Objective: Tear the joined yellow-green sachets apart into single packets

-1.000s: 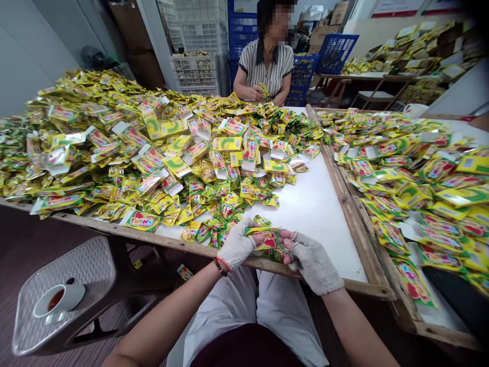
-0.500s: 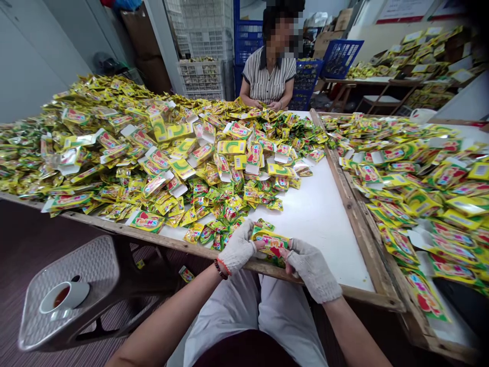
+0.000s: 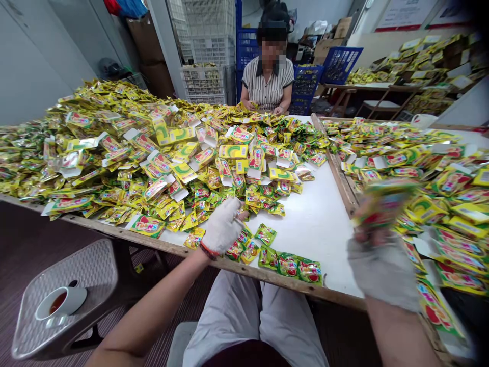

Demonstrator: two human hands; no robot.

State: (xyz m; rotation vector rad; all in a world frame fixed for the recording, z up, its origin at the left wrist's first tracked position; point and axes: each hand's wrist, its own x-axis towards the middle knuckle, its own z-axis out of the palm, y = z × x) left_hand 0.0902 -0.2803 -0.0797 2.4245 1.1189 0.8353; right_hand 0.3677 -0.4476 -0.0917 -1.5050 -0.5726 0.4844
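My left hand (image 3: 223, 227), in a white fingerless glove, is over the front edge of the heap with its fingers curled in among small green and yellow sachets (image 3: 235, 248); whatever is in its grip is hidden. Out to the right, my gloved right hand (image 3: 382, 265), smeared by motion, holds a small yellow-green printed box (image 3: 387, 201) above the wooden divider and the boxes beyond it. Several green sachets (image 3: 288, 264) lie in a row at the table's front edge. A single sachet (image 3: 265, 234) lies just behind them.
A big heap of sachets and open-ended boxes (image 3: 145, 148) covers the left of the white table (image 3: 305, 214). A wooden strip (image 3: 336, 168) separates it from more boxes (image 3: 439, 204). A co-worker (image 3: 267, 84) sits opposite. A stool (image 3: 91, 270) with a cup (image 3: 63, 302) stands at left.
My right hand has carried the box from in front of me rightward over the divider. My left hand let go of the box and moved left and forward to the heap, uncovering the sachet row.
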